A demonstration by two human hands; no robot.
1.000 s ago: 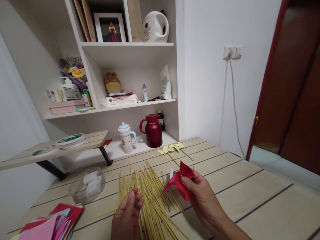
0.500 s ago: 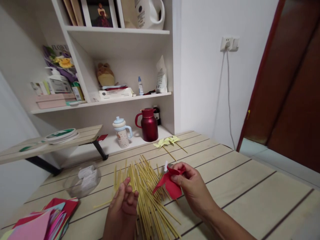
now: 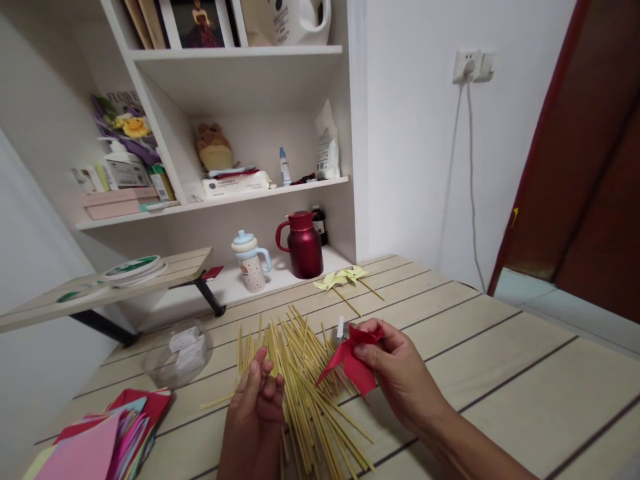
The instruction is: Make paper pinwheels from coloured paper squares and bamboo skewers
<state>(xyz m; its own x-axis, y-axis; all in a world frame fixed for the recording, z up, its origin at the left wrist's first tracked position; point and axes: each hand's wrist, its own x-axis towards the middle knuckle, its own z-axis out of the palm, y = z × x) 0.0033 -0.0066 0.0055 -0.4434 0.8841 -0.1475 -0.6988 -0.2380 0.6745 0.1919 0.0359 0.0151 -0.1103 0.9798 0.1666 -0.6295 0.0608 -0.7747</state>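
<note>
Left hand [image 3: 256,407] grip loose over stick pile [image 3: 300,373] at lower centre, sticks running near-to-far; right hand [image 3: 395,373] pinching red pinwheel [image 3: 355,360] just right.

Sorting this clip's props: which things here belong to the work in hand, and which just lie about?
In use: red folded paper in right hand; bamboo sticks under left hand.
Lying about: yellow pinwheels, coloured paper stack, red flask, cup.
</note>
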